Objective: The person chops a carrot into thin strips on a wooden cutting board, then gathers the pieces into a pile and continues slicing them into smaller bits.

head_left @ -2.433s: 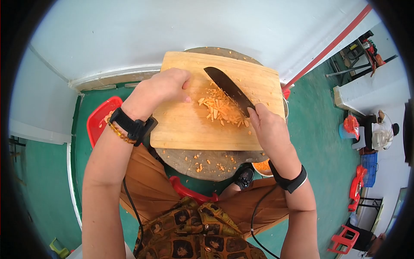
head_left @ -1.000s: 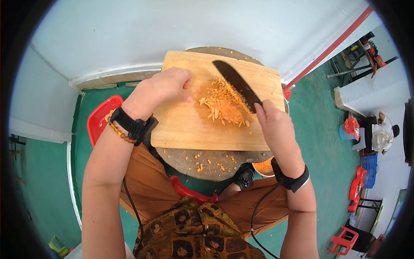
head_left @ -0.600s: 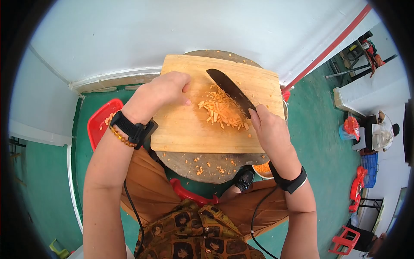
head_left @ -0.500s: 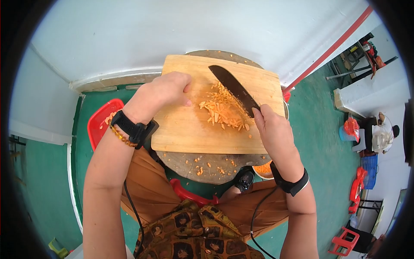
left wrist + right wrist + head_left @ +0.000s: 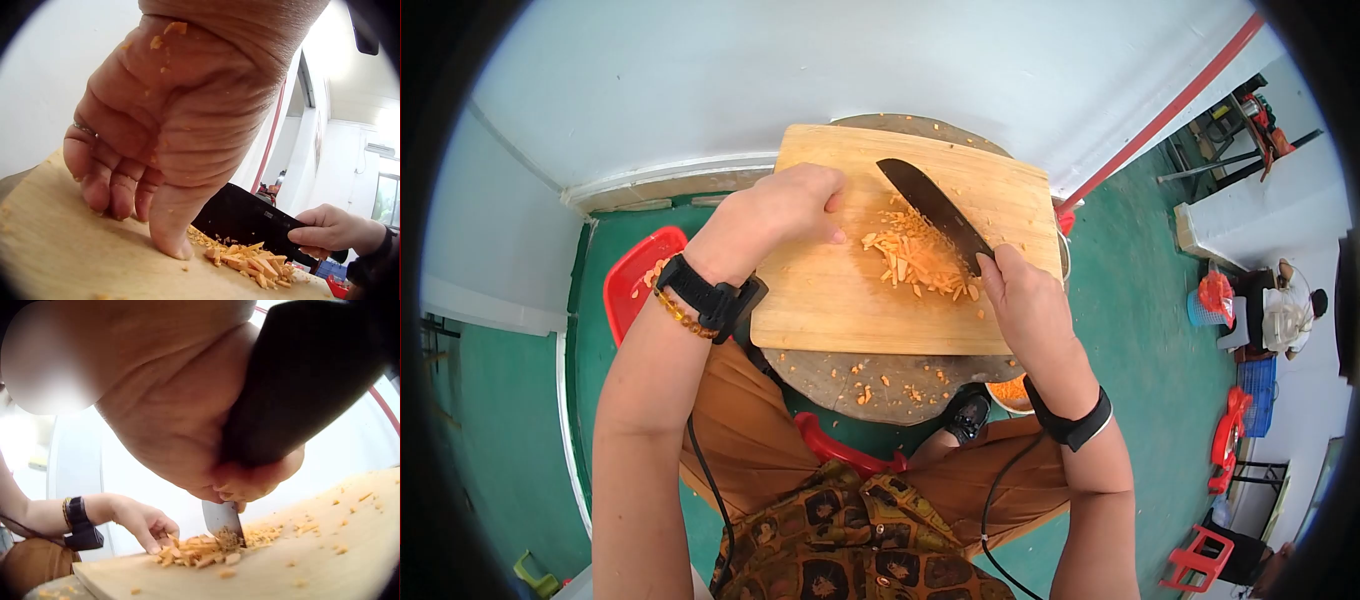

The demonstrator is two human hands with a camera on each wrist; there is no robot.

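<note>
My right hand [image 5: 1028, 300] grips the handle of a dark-bladed kitchen knife [image 5: 935, 208]. The blade slants across the right side of a heap of chopped orange vegetable [image 5: 912, 262], which looks like carrot. Larger strips lie nearest the left hand, finer bits along the blade. Underneath is a wooden cutting board [image 5: 830, 315]. At the heap's left, my left hand [image 5: 169, 119] rests its thumb and bent fingertips on the board, holding nothing; orange crumbs stick to its palm. In the right wrist view, the blade [image 5: 223, 519] stands on edge among the pieces, the handle inside my fist.
The board lies on a round wooden block [image 5: 830, 385] strewn with orange scraps. A red basin [image 5: 622, 300] with orange pieces stands at the left. A bowl of orange bits [image 5: 1010, 392] is below right. White wall [image 5: 800, 60] rises behind; another person [image 5: 1285, 310] is far right.
The knife and right hand shifted up and right, then back down and left across the heap, in short repeated strokes. The left hand stays put at the board's left.
</note>
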